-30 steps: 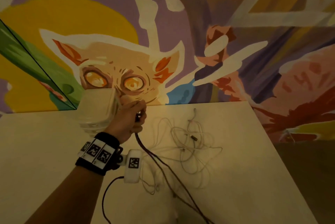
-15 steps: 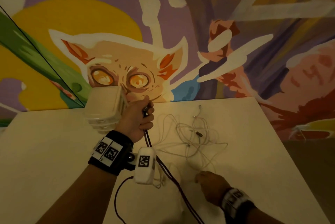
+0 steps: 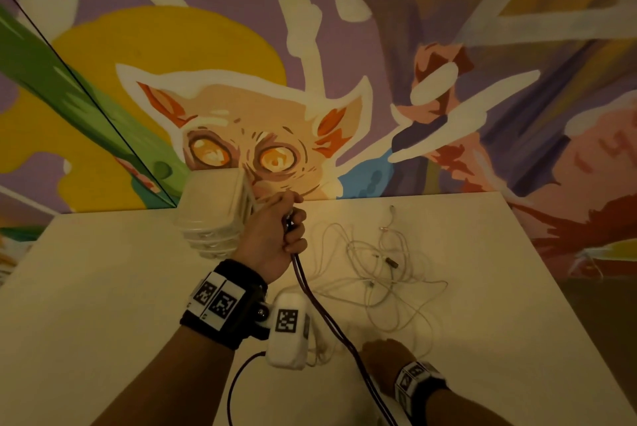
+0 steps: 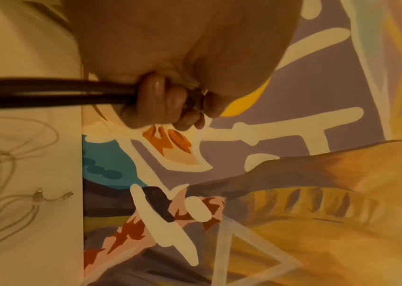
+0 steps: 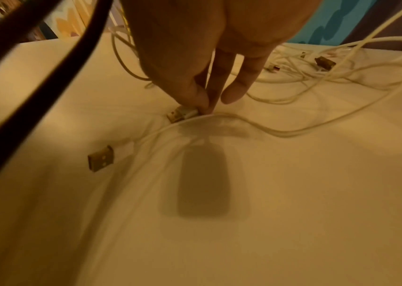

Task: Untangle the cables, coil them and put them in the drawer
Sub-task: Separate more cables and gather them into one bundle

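Behind the pale bench (image 3: pixel 103 288) was a bright cat mural (image 3: pixel 262 136). Left hand (image 3: pixel 272 236) had a tight grip on the doubled dark cable (image 3: pixel 320 312), held up off the surface. Right hand (image 5: pixel 209 58) pinched a white USB plug (image 5: pixel 183 114) lying on the bench, near the tangled thin white cables (image 3: pixel 386 270). No drawer in sight.

Tangle of thin cables (image 3: pixel 386 274) on table (image 3: pixel 103 288), right of centre. Drawer unit (image 3: pixel 210 215) at table's back edge against mural wall (image 3: pixel 448 29), left of tangle. Thick cable (image 3: pixel 324 315) between them, above table. Two USB plugs (image 5: pixel 101 158) on table near front.
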